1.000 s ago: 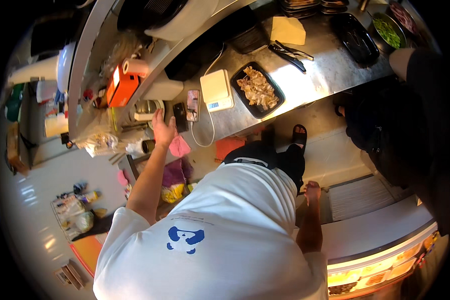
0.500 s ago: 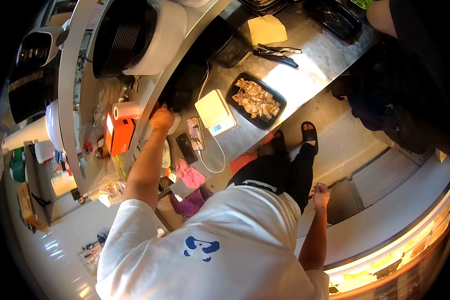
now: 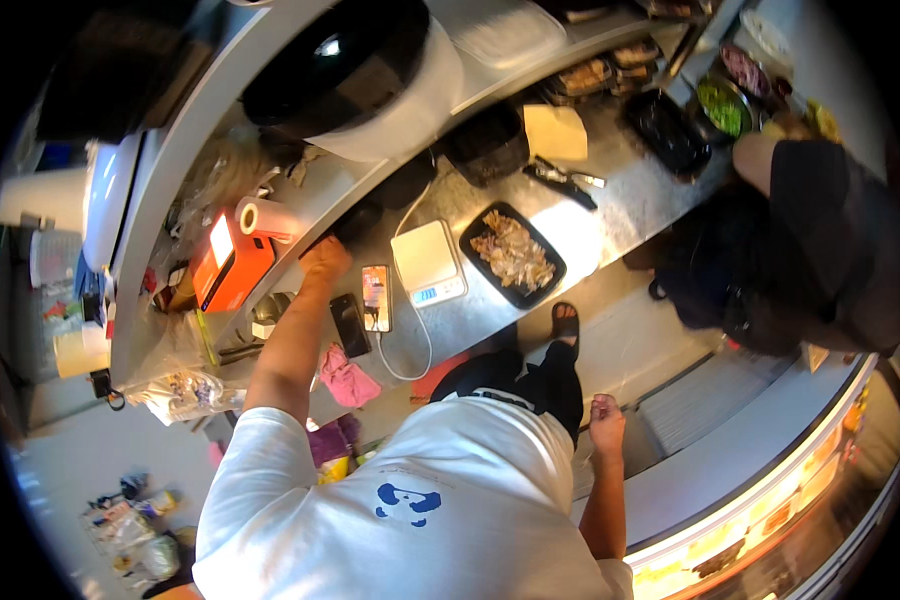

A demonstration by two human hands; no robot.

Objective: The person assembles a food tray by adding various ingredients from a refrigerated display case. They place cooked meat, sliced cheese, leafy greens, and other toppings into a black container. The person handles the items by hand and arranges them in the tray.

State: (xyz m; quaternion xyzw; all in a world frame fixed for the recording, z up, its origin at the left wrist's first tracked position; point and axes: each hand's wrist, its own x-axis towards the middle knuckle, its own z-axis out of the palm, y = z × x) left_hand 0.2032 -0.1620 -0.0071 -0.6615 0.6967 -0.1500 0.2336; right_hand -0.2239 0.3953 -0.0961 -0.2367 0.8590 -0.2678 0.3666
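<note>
My left hand [image 3: 326,260] reaches in at the edge of the shelf, beside the dark space under it. Its fingertips are hidden, so any grip does not show. Near it on the metal counter lie a lit phone [image 3: 377,300] with a white cable, a dark phone [image 3: 349,325] and a kitchen scale [image 3: 428,262] with nothing on its plate. A black tray [image 3: 515,255] of sliced cooked meat [image 3: 511,251] stands right of the scale. My right hand [image 3: 606,425] hangs low by my side with its fingers curled, and nothing shows in it.
An orange box [image 3: 232,265] and a paper roll [image 3: 265,218] sit on the left shelf. Tongs [image 3: 567,184], a brown paper sheet [image 3: 556,133] and an empty black tray [image 3: 668,133] lie farther back. A person in dark clothes [image 3: 830,220] stands at right. A pink cloth [image 3: 348,377] hangs near the counter's edge.
The whole view has shifted and turned, bringing bowls at the far right into sight. A white thing seen beside my left hand no longer shows. My right hand stays low with curled fingers.
</note>
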